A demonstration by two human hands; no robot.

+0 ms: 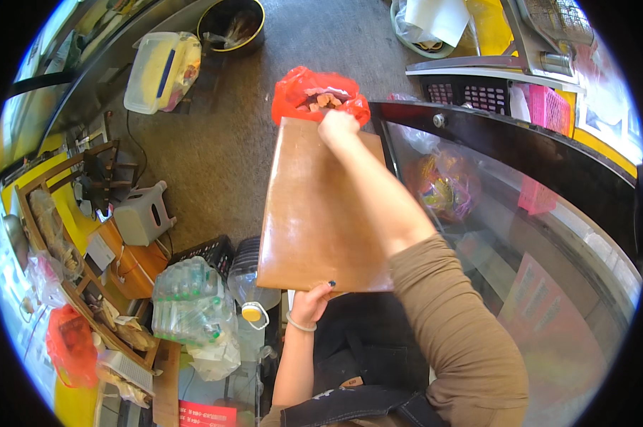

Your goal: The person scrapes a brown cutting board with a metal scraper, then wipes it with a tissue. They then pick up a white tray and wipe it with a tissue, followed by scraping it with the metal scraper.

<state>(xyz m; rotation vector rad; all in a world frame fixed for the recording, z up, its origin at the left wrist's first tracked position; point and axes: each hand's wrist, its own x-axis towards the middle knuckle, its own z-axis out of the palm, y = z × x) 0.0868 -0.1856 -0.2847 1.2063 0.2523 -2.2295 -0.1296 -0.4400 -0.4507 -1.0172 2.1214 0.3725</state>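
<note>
A glossy brown rectangular board (321,213) stretches away in front of my body. My left hand (310,306) is closed on its near edge, with the thumb on top. My right arm reaches over the board to its far edge. There my right hand (339,128) is closed at the near rim of a red plastic bag (293,96). Pinkish-orange chunks (325,101) show in the bag's mouth. The fingertips of my right hand are hidden, so what they hold does not show.
A glass-sided case with a dark frame (506,132) runs along the right. On the left are shrink-wrapped bottles (190,299), a large clear jug with a yellow cap (252,313) and a grey stool (142,215). A lidded plastic box (158,75) and black bucket (230,48) stand farther off.
</note>
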